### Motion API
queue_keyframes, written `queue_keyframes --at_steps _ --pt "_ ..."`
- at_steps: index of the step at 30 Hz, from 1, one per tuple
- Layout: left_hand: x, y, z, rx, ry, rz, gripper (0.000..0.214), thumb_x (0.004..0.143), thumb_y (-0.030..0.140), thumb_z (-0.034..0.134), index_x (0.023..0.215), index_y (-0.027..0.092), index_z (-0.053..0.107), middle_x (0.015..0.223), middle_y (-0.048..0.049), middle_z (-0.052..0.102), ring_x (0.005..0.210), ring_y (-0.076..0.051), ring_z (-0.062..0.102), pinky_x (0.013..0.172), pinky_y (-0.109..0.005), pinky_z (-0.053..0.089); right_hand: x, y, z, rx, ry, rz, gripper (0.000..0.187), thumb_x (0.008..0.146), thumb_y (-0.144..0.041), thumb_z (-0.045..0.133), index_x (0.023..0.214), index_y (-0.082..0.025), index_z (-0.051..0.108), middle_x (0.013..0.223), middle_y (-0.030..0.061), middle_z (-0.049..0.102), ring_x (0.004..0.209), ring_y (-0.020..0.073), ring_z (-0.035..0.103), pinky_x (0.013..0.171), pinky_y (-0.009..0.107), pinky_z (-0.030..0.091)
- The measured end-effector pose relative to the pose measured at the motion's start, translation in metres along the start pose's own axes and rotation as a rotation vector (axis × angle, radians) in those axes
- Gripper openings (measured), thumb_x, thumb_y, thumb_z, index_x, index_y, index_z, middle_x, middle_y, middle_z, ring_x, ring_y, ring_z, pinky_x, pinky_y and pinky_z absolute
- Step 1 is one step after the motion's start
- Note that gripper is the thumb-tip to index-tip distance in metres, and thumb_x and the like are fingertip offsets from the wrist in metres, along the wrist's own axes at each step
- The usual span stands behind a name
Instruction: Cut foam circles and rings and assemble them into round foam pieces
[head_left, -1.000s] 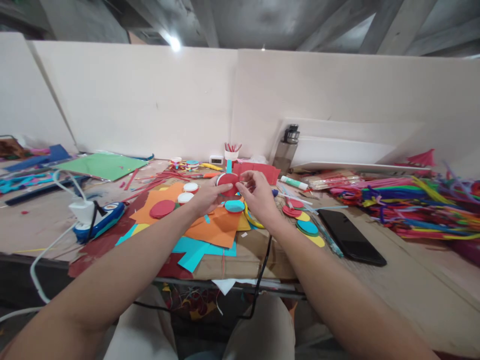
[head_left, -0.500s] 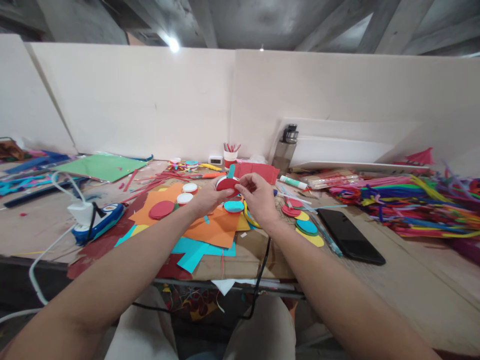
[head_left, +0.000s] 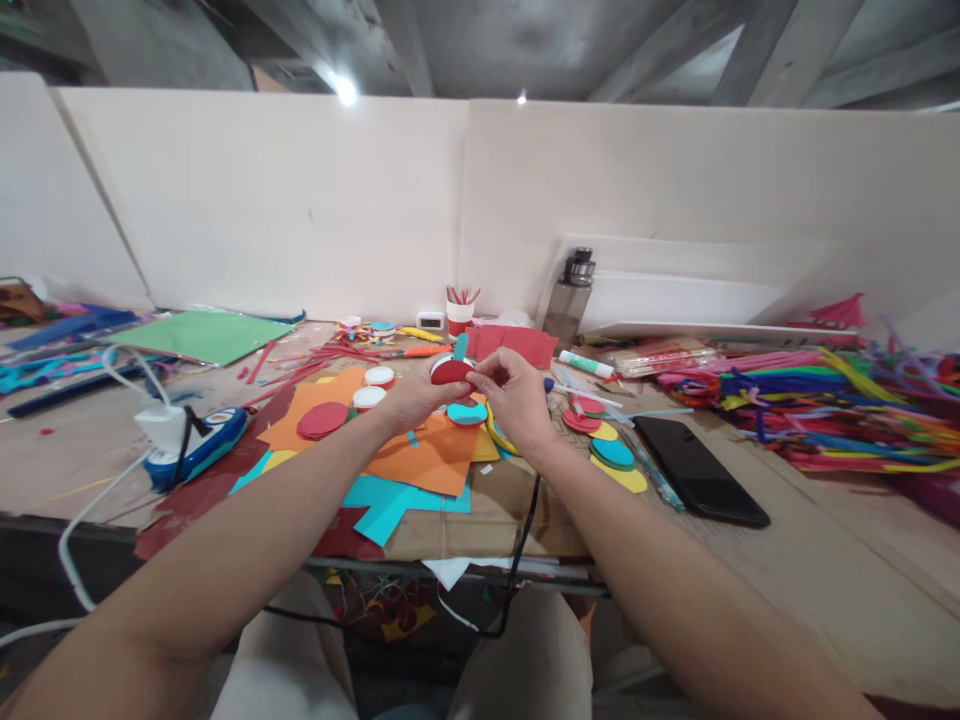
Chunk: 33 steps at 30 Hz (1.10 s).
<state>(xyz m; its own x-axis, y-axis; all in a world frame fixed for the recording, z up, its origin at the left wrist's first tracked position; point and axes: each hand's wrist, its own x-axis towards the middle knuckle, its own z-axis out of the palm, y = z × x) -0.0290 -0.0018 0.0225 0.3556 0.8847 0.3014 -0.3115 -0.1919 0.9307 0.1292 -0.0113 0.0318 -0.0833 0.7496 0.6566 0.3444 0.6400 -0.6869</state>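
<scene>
Both hands meet over the middle of the table. My left hand (head_left: 414,398) pinches a red paper disc (head_left: 451,370) with a white rim. A teal strip (head_left: 460,347) sticks up behind the disc. My right hand (head_left: 512,396) is closed, its fingertips on the disc's right edge. Just below the hands a teal paper circle (head_left: 466,412) lies on an orange sheet (head_left: 420,455). A larger red circle (head_left: 322,419) and two white-rimmed red discs (head_left: 375,386) lie to the left.
A blue glue gun (head_left: 196,444) with a white plug and cable sits left. A black phone (head_left: 701,470) lies right, beside a heap of coloured pipe cleaners (head_left: 825,410). A water bottle (head_left: 567,296), glue stick (head_left: 586,364) and pencil cup (head_left: 458,313) stand at the back.
The red disc has tilted flatter and dropped slightly between my fingers. My right hand's fingers have closed in on its edge. The arms have barely shifted.
</scene>
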Motion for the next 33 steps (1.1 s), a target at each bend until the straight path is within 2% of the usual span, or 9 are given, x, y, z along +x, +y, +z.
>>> queue_keyframes --at_steps 7,11,19,23,26,29,33 --pt "0.0 -0.001 -0.002 -0.042 -0.064 -0.063 0.049 0.062 0.031 0.081 0.103 0.013 0.063 0.097 -0.0093 0.068 0.089 -0.022 0.065 0.075 -0.034 0.054 0.005 -0.011 -0.004 0.065 -0.075 0.088 0.009 0.075 -0.026 0.061 0.072 -0.02 0.055 0.064 -0.0027 0.056 0.058 0.0119 0.05 0.055 0.026 0.04" --pt "0.001 -0.001 -0.001 -0.052 -0.061 -0.061 0.049 0.059 0.029 0.083 0.101 0.014 0.064 0.096 -0.0086 0.069 0.088 -0.022 0.066 0.077 -0.035 0.053 0.006 -0.012 -0.005 0.09 -0.067 0.137 0.011 0.071 -0.026 0.063 0.067 -0.02 0.055 0.06 -0.0031 0.057 0.056 0.0118 0.05 0.053 0.025 0.04" --pt "0.0 0.0 0.001 -0.073 -0.043 -0.065 0.047 0.056 0.027 0.085 0.096 0.012 0.064 0.092 -0.0077 0.069 0.088 -0.021 0.066 0.08 -0.036 0.054 0.006 -0.011 -0.005 0.068 -0.046 0.132 0.014 0.07 -0.026 0.065 0.065 -0.02 0.055 0.061 -0.0026 0.057 0.057 0.0117 0.05 0.054 0.025 0.041" --pt "-0.001 0.004 0.003 -0.145 -0.013 -0.076 0.039 0.066 0.027 0.079 0.1 0.013 0.064 0.095 -0.0077 0.07 0.093 -0.022 0.065 0.083 -0.038 0.055 0.007 -0.013 -0.005 0.074 -0.046 0.142 0.013 0.073 -0.029 0.064 0.071 -0.019 0.057 0.064 -0.0023 0.058 0.058 0.0114 0.052 0.055 0.025 0.042" --pt "-0.001 0.005 0.003 -0.235 0.032 -0.126 0.032 0.077 0.037 0.069 0.098 0.013 0.065 0.093 -0.0093 0.071 0.093 -0.023 0.066 0.084 -0.041 0.055 0.009 -0.009 -0.004 0.132 -0.048 0.168 0.012 0.073 -0.029 0.063 0.071 -0.019 0.056 0.064 -0.0029 0.056 0.058 0.011 0.051 0.055 0.025 0.042" --pt "0.003 0.002 0.0 -0.296 0.029 -0.177 0.041 0.084 0.05 0.056 0.094 0.011 0.066 0.091 -0.012 0.072 0.095 -0.024 0.067 0.084 -0.041 0.055 0.01 -0.004 -0.003 0.199 -0.057 0.21 0.014 0.071 -0.03 0.064 0.07 -0.019 0.056 0.063 -0.0033 0.055 0.058 0.011 0.051 0.056 0.025 0.043" --pt "0.007 -0.001 -0.004 -0.315 0.039 -0.202 0.048 0.086 0.056 0.049 0.095 0.012 0.067 0.092 -0.0127 0.072 0.096 -0.024 0.066 0.085 -0.041 0.055 0.013 -0.002 -0.004 0.224 -0.057 0.238 0.015 0.07 -0.032 0.063 0.07 -0.019 0.055 0.06 -0.0042 0.054 0.054 0.0099 0.049 0.054 0.024 0.042"
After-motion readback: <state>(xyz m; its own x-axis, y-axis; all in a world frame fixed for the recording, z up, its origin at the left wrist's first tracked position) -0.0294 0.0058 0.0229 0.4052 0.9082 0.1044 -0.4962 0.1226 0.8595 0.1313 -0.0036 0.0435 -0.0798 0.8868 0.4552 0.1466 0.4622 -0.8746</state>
